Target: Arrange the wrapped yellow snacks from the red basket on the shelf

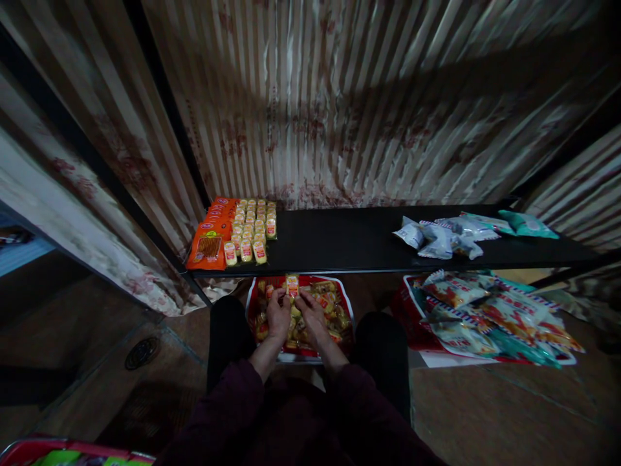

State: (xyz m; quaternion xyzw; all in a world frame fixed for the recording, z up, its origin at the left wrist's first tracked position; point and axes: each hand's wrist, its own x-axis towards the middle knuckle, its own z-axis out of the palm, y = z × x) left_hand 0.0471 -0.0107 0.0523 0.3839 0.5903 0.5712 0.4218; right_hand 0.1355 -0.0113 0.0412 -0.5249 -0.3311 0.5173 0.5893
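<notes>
Between my two hands is a small wrapped snack pack (292, 285), held upright with its red and yellow label showing. My left hand (278, 317) closes on its left edge, and my right hand (313, 316) grips its lower right side. Both hands are over a red basket with a white rim (350, 309), filled with similar wrapped snacks (334, 317). Ahead on the black shelf (334, 239), rows of the same packs (251, 226) stand at the left end, beside orange snack bags (210, 241).
Silver-white bags (436, 238) and teal bags (531, 224) lie on the shelf's right end. Below them, another red basket (410, 317) overflows with larger snack bags (485, 310). A striped curtain (310, 103) hangs behind. Part of another basket (72, 445) shows at bottom left.
</notes>
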